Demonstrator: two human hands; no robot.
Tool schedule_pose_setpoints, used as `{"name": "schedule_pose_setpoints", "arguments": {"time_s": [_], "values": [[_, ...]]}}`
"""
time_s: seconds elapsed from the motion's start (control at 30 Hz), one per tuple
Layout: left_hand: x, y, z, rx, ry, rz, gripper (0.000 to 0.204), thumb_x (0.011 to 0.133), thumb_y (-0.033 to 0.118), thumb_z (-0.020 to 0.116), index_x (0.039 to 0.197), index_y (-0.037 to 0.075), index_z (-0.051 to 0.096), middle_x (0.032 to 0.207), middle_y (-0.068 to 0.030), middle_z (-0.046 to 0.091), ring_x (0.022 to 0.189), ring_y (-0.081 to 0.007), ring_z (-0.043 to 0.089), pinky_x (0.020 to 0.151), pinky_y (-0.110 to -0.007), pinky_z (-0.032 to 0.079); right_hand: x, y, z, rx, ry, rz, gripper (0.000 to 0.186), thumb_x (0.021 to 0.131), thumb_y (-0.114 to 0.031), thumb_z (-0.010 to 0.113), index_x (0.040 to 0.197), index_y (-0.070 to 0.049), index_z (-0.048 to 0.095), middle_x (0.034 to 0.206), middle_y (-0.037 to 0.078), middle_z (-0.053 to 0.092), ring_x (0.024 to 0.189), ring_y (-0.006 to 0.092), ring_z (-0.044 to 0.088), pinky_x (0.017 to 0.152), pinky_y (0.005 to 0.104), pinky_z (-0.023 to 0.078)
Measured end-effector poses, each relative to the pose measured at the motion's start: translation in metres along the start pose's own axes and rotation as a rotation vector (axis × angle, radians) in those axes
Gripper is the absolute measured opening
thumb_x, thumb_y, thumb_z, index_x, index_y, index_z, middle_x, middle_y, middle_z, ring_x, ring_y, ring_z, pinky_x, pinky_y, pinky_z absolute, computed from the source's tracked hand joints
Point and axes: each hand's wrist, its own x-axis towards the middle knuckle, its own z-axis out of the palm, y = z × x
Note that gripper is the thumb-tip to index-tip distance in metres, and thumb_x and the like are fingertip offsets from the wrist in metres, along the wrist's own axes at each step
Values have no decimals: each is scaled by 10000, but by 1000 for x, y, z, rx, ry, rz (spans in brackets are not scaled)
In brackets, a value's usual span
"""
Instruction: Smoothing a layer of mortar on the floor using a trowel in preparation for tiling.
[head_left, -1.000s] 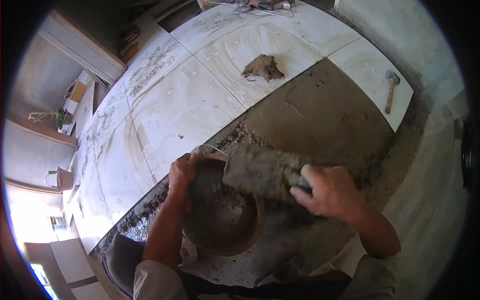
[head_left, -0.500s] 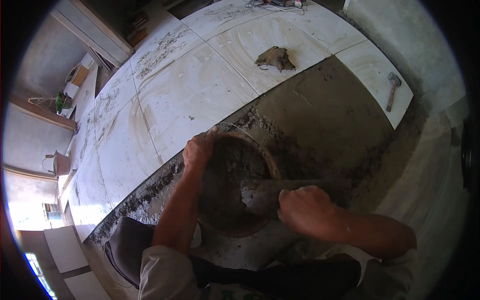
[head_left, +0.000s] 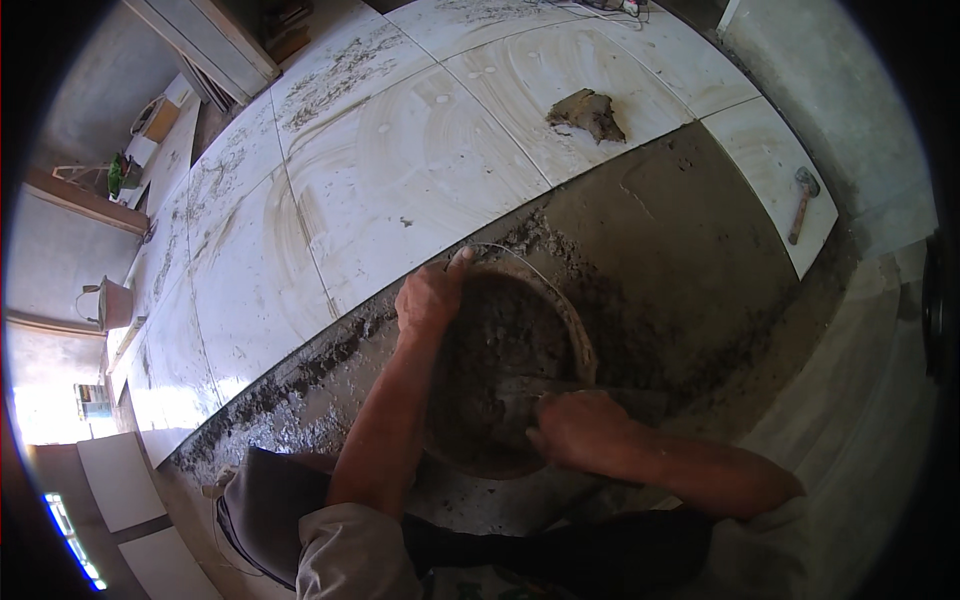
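- Two hands on one job: you have the bucket [head_left: 587,350] between your forearms, just off the edge of the white tiles [head_left: 390,175], mouth toward you.
- Left hand [head_left: 430,300]: closed on the bucket's rim at its upper left, thumb by the wire handle [head_left: 528,263]. Fingertips are hidden, so can't tell how hard you're squeezing.
- Right hand [head_left: 582,428]: fist wrapped round the trowel [head_left: 638,402], no gap showing. Its handle is buried in your palm.
- Trowel: lies across the bucket's lower right side, one end over the grey mix [head_left: 500,335], the other out past the rim. Dim in there; can't tell how deep the blade sits or whether it's loaded.
- Step in hand, my read: working the mix with the trowel, left hand steadying.
- Next move, my read: calls for a firm left hold on the rim and a controlled right wrist, so the blade clears the wall without tipping the bucket. If you lift a load, hold the blade flat.
- Around you: smooth grey bed [head_left: 685,215] beyond the bucket to the right, crumbly along its near side. Grey lump [head_left: 588,116] sits on the tiles; hammer [head_left: 803,205] on the tile far right. Both well apart from your hands.
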Motion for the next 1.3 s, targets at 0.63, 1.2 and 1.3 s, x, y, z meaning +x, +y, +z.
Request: {"name": "schedule_pose_setpoints", "arguments": {"time_s": [0.63,1.2,1.3], "values": [[24,-26,16,10,-9,18,784,857,707,406,993,-12,686,1031,-319,619,1048,-453,580,911,-493,439,-80,68,-27,251,358,135,479,804,-438,639,855,37,602,748,244,628,770,419,629,704,460,495],[13,-8,14,27,59,-26,689,878,631,448,1087,8,654,1014,-312,626,1033,-452,583,902,-498,442,8,222,-64,67,601,590,446,835,-400,619,923,37,644,923,253,652,916,411,622,834,473,482],[16,-10,14,20,54,-19,674,880,617,460,1106,9,642,1012,-312,626,1028,-455,584,896,-500,443,34,213,-78,-5,628,565,422,838,-384,617,917,30,647,911,242,656,911,393,631,827,464,489]]}}
